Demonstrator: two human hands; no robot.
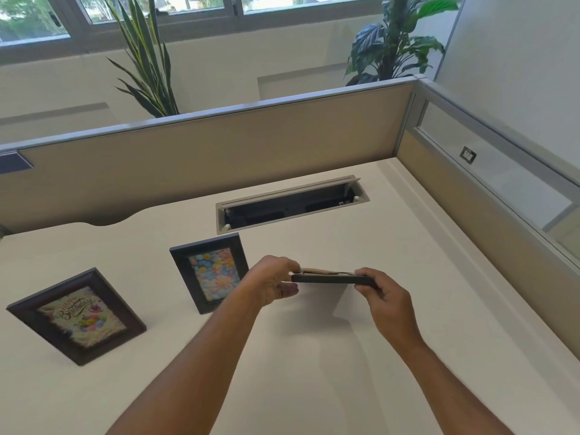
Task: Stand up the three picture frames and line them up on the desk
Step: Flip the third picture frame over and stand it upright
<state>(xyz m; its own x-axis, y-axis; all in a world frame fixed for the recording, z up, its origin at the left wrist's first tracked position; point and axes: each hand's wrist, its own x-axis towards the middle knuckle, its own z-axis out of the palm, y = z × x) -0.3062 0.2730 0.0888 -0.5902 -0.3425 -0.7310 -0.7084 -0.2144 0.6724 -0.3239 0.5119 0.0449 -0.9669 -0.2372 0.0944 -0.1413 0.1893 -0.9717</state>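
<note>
Two dark-framed pictures stand upright on the white desk (314,356): a birthday picture frame (77,315) at the left and a flower picture frame (211,271) to its right. A third dark frame (329,278) is held flat and edge-on above the desk, its brown back and stand facing up. My left hand (273,279) grips its left end and my right hand (387,298) grips its right end. Its picture side is hidden.
An open cable tray slot (292,205) is cut into the desk behind the frames. Beige partition walls (219,152) close the desk at the back and right. Plants (147,58) stand beyond the partition.
</note>
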